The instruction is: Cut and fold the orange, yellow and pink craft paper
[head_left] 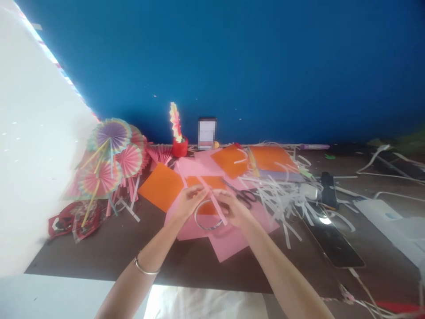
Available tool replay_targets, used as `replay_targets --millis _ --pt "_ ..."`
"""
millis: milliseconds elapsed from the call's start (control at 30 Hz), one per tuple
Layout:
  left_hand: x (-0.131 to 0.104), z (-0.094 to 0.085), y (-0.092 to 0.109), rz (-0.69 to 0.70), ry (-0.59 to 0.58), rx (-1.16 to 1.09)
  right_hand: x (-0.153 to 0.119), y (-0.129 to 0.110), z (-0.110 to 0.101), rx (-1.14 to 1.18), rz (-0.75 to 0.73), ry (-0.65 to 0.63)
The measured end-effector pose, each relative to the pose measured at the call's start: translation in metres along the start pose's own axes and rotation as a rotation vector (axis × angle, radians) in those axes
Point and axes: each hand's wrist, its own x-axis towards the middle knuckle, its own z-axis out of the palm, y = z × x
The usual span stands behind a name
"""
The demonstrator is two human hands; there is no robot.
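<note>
The brown tabletop [109,257], strewn with paper sheets [227,248], is backed by a blue wall [239,66]; a pink strip [219,207] is grasped by left hand [191,201] and right hand [231,207].

There are two hands [191,200] – one pair of scissors [238,192], one hoop [209,228]

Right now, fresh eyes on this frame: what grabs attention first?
Probably the pleated paper fans clustered at the table's left end, in bright pink, purple and yellow. Next, at the centre, the left hand and right hand hold a pink strip between them, above pink sheets and orange sheets. Behind everything, the blue wall fills the top.
</note>
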Motion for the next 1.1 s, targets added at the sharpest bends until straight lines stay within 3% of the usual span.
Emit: replay_targets --millis 333,467,633,933,1100 --pt "0.005 -0.008 -0.011 0.008 0.029 0.021 0.007 0.012 -0.007 0.082 0.122 -0.029" --pt "0.003 -0.003 -0.006 0.014 0.066 -0.003 0.006 0.011 -0.007 0.075 0.146 -0.043" --pt "-0.002 0.005 0.001 -0.041 0.135 -0.092 0.006 0.008 -0.006 0.032 0.153 0.040" --pt "0.004 -0.002 -0.009 0.003 0.269 0.047 0.003 0.006 0.002 0.060 0.187 0.094" --pt "0.004 -0.003 -0.009 0.012 0.242 0.080 0.004 0.007 -0.001 0.000 0.149 0.038"
